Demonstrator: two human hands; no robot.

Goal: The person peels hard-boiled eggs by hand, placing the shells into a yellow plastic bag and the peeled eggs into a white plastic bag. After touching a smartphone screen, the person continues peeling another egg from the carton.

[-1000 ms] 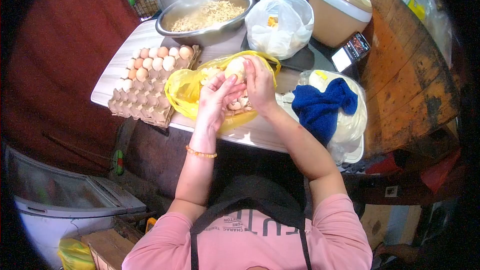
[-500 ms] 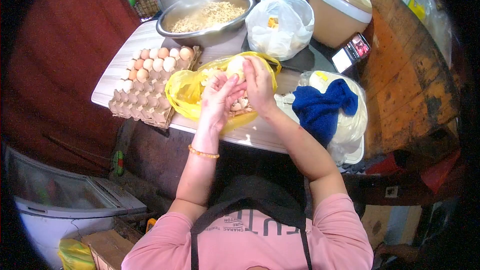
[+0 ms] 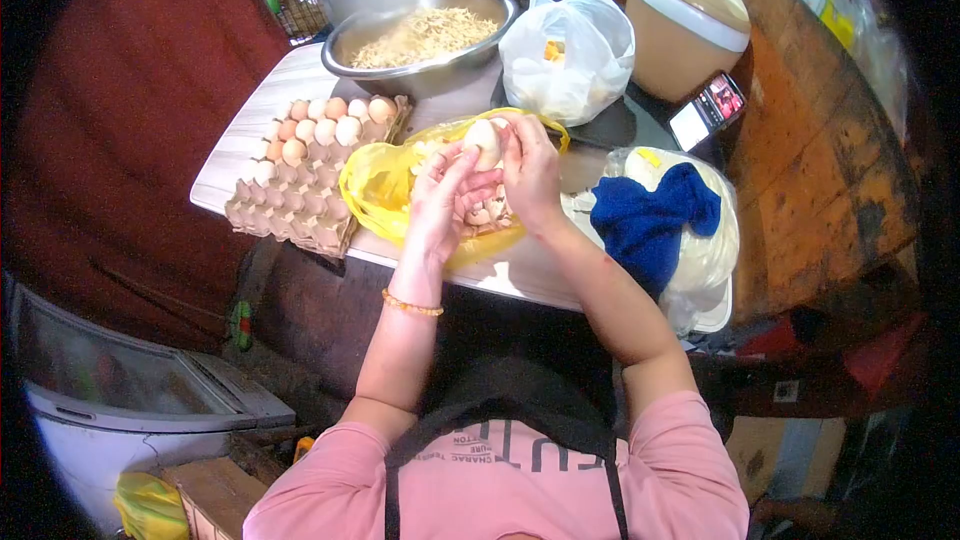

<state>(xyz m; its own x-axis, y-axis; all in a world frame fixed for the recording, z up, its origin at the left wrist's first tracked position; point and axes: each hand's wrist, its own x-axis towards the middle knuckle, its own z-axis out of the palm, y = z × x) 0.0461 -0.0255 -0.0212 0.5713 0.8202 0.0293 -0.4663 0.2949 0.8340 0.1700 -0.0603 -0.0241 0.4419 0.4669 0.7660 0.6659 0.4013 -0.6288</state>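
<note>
A pale egg (image 3: 484,143) is held between my two hands above an open yellow plastic bag (image 3: 374,183). My left hand (image 3: 447,190) grips it from the left and below, with an orange bead bracelet on the wrist. From the right, the fingers of my right hand (image 3: 530,165) close against the same egg. Pieces of eggshell (image 3: 487,215) lie in the bag under my hands. Left of the bag, brown and white eggs (image 3: 325,131) fill the back part of a cardboard tray (image 3: 300,202); its front cups hold no eggs.
Behind are a steaming metal basin (image 3: 425,37) of shredded food, a white plastic bag (image 3: 568,55) and a beige lidded container (image 3: 688,30). A phone (image 3: 707,112) leans at the right, near a blue cloth (image 3: 650,220) on a clear bag with pale contents.
The egg stands more upright between my fingers, and my right fingers have shifted at its upper right side. The whole view has moved slightly.
</note>
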